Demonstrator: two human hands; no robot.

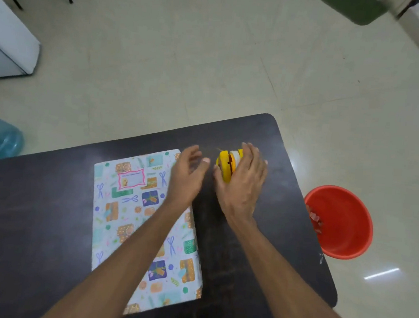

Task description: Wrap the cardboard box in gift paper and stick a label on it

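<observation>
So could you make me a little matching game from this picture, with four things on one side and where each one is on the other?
Things:
1. Pink-bordered paper label
2. Yellow plastic tape dispenser
3. Round red plastic bucket
4. Box wrapped in patterned gift paper

Places:
A. On the floor, right of the table
B. Lying flat on the dark table
C. Under the right hand
D. Stuck on the wrapped box's top, far end

Pairs: 1-D, 2-C, 3-A, 4-B
</observation>
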